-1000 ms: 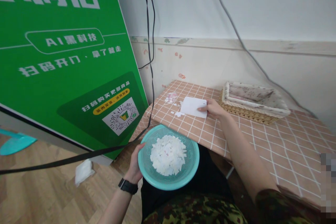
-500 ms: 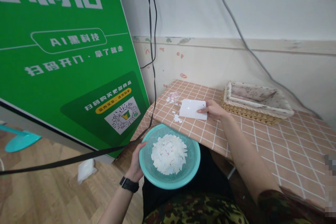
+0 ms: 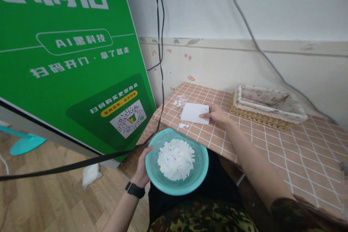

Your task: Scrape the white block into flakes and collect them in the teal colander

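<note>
My left hand grips the left rim of a turquoise plastic basket, held below the table's front edge. A heap of small white paper scraps fills the middle of the basket. On the table, my right hand is closed on the right end of a flat white scraper, which has a small hole near that end. Loose white scraps lie in front of the scraper, and more pinkish and white scraps lie behind it.
The table has a brown checked cloth. A lined wicker basket stands at its back right, near the wall. A green sign panel rises on the left. A black strap crosses in front of it. A white bag lies on the floor.
My right hand has moved the scraper slightly left, so it covers some of the loose scraps. My left hand still grips the turquoise basket.
</note>
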Demonstrator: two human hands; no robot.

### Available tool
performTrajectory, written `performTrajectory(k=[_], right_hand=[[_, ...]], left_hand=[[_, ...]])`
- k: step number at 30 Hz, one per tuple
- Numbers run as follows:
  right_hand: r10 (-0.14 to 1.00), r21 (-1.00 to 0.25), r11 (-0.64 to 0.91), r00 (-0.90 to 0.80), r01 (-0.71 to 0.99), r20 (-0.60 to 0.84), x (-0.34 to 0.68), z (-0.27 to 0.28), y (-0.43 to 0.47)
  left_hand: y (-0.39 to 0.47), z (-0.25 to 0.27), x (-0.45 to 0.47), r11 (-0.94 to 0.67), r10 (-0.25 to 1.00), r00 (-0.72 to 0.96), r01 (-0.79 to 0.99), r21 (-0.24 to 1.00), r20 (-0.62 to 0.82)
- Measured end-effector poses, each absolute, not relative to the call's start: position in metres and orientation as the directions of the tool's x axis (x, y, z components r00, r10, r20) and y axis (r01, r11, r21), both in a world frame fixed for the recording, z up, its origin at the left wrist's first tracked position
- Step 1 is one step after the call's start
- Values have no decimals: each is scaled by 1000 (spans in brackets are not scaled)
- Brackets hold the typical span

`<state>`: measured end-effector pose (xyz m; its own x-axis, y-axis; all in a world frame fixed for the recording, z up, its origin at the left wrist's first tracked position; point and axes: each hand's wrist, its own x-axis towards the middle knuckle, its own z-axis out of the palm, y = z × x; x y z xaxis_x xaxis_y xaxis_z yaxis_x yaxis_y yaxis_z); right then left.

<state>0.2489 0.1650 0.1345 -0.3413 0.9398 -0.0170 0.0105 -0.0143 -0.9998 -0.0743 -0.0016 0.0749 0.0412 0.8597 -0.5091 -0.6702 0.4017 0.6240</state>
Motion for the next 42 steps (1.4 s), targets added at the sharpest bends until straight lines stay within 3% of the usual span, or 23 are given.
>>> performTrajectory(k=[3,9,13,20,25,29,33,42], right_hand=[[920,-999,-17,-391,36,-30,247,137,162],[954,-996,6,-301,86,-21,261,150,162],[926,-993,-38,-370,111,-77,256,149,159],[811,-998,-8,-584,57,-40,233,145,148],[964,-999,22,-266,-25,28,241,132,164],[984,-986,155,-93,57,149,239,123,174],[962,-948,267,-113,172,250,229,123,172],[937,-960,242,-290,141,194,225,128,160]], left_hand=[[-2,74,-75,397,861,43,-681,615,-507],[-2,76,-74,369,867,14,-689,624,-498],[-2,78,-73,362,871,18,-700,616,-491],[-2,82,-73,381,865,33,-692,613,-501],[-1,82,-76,374,860,10,-692,618,-510],[1,82,-79,370,842,-5,-723,584,-540],[3,81,-83,373,847,9,-722,583,-532],[3,79,-84,371,863,25,-709,599,-504]])
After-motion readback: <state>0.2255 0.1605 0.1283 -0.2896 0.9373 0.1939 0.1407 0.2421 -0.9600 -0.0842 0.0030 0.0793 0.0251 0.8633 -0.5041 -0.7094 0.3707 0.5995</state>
